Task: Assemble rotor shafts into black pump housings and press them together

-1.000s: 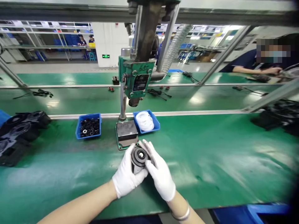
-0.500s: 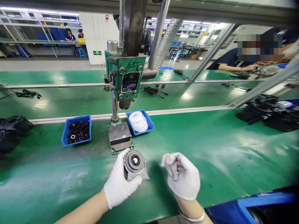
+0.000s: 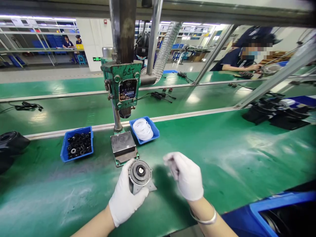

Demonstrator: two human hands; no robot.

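My left hand (image 3: 128, 194), in a white glove, grips a round grey motor-like part (image 3: 140, 173) by its side, thumb at the front. The part has stepped rings, a black ring around a shiny centre, and a flat metal bracket low on its right. It is just in front of the base of a green bench press (image 3: 125, 84). To the right, my gloved right hand (image 3: 185, 174) is raised over the table, apart from the part. Its fingers are curled together towards the thumb; whatever is between them, if anything, is hidden.
Left of the press stands a blue bin (image 3: 78, 144) of small black rings. Behind its metal block (image 3: 123, 143) a blue bin (image 3: 155, 134) holds white rings. Black housings (image 3: 276, 112) lie at far right; a blue crate (image 3: 254, 210) is near right. A co-worker (image 3: 237, 61) sits across.
My right hand has moved slightly up and left, its fingers still curled. My left hand keeps its grip on the grey part. The whole view has shifted a little.
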